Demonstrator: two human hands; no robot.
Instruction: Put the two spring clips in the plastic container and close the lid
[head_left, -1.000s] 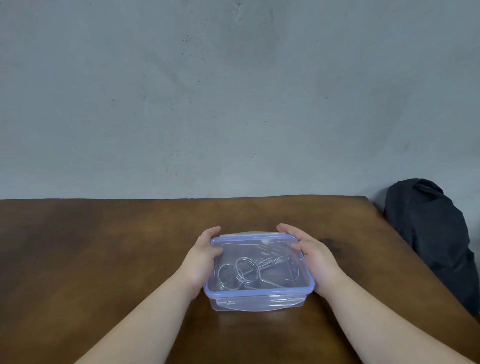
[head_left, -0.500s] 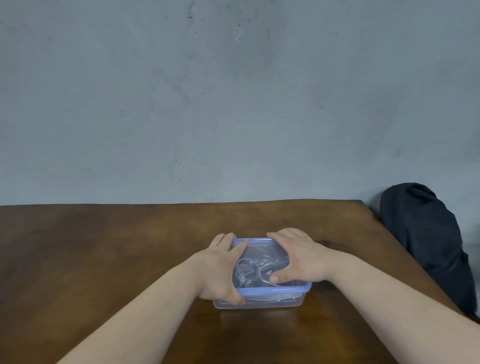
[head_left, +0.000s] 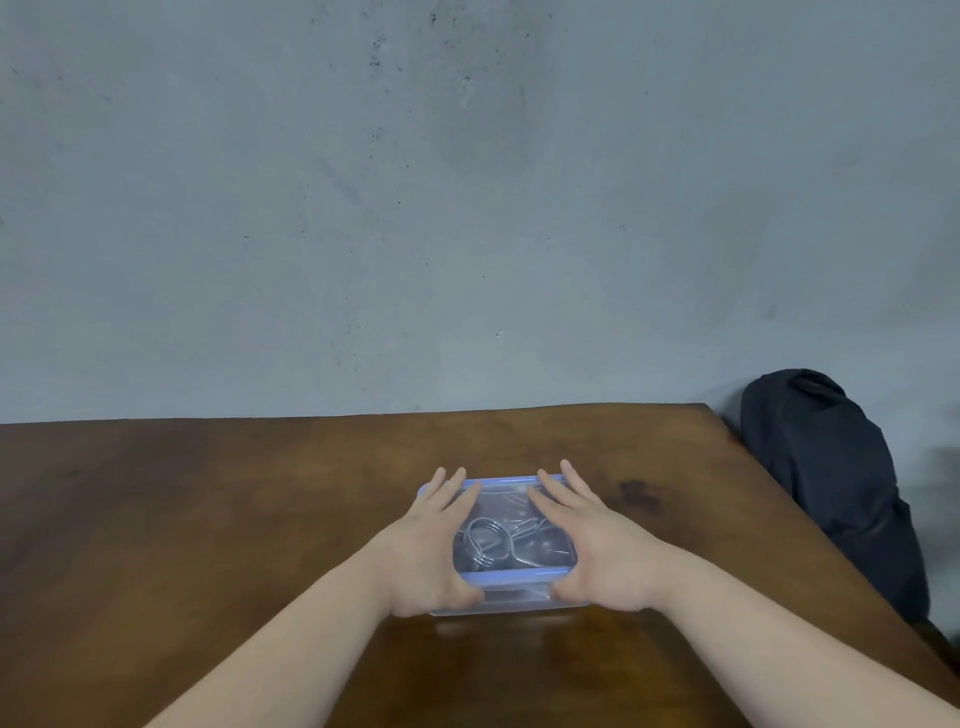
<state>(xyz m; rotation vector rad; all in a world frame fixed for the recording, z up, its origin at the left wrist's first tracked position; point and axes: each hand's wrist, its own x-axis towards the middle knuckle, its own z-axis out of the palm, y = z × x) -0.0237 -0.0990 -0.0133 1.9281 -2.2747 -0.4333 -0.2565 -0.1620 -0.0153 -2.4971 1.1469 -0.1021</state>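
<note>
A clear plastic container (head_left: 511, 597) with a blue-rimmed lid (head_left: 514, 574) stands on the wooden table, near its middle. Through the lid I see the metal spring clips (head_left: 488, 540) lying inside, their coils overlapping. My left hand (head_left: 431, 551) lies flat on the lid's left part, fingers stretched toward the far edge, thumb at the front left corner. My right hand (head_left: 592, 545) lies flat on the right part in the same way, its thumb at the front right corner. Both palms cover the lid's side edges.
The brown wooden table (head_left: 208, 519) runs up to a grey wall. Its right edge slants down toward me. A dark bag (head_left: 831, 478) sits beyond that right edge, against the wall.
Both hands moved from gripping the container's sides onto the top of the lid, and now lie flat with fingers straightened. The container stays in place.
</note>
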